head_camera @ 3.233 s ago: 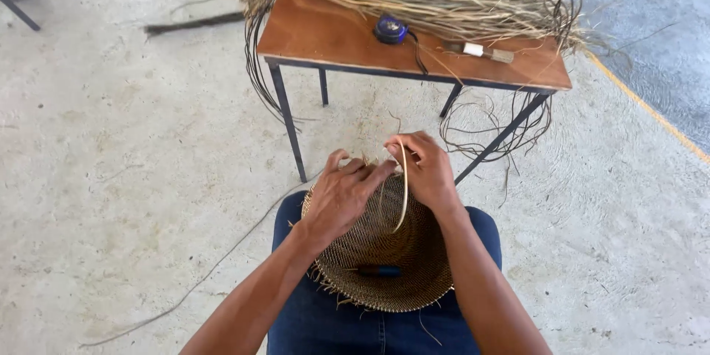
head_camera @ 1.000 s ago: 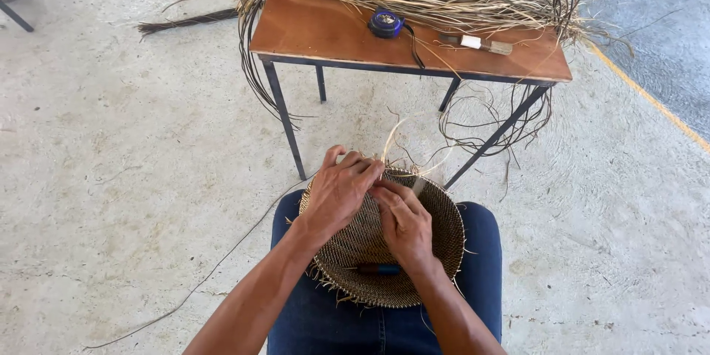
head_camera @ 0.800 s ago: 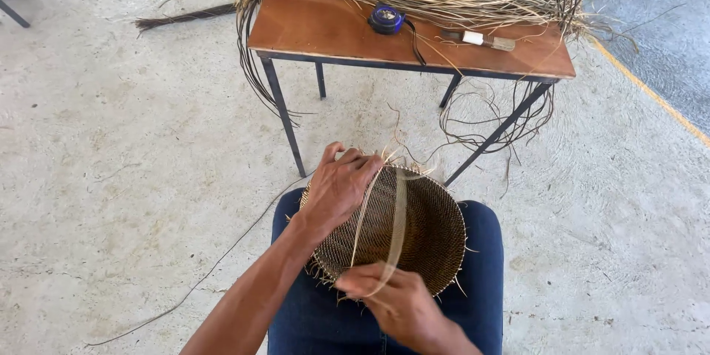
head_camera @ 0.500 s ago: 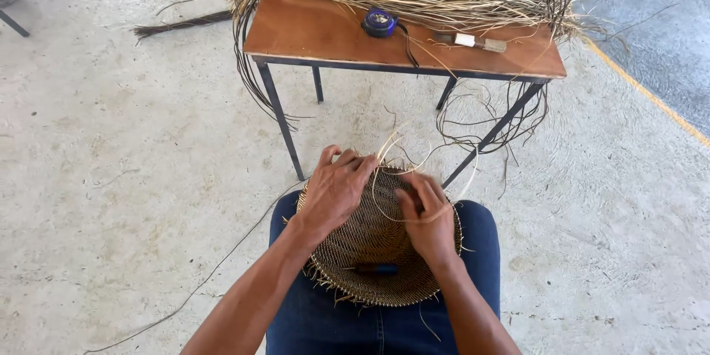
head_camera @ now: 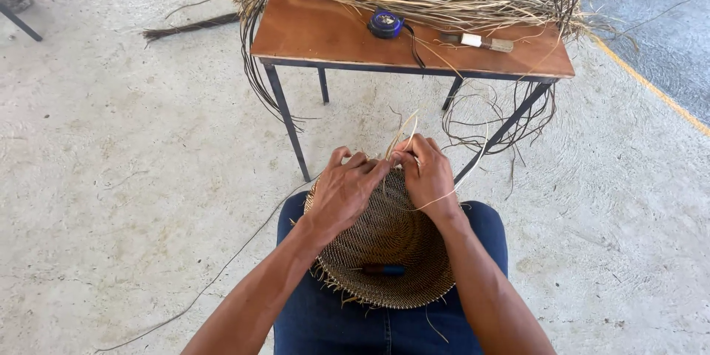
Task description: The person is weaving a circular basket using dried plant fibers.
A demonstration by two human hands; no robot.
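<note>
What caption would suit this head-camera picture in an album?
Both hands, left hand and right hand, work a pale strand into a woven basket held on the lap.

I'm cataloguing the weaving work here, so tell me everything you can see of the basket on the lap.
The woven basket is round and brown, made of tightly coiled plant fibre, with loose ends fraying along its near rim. It rests on the person's lap, its opening facing up. A small blue-and-red tool lies inside. The left hand and right hand grip its far rim, where pale strands stick up.
</note>
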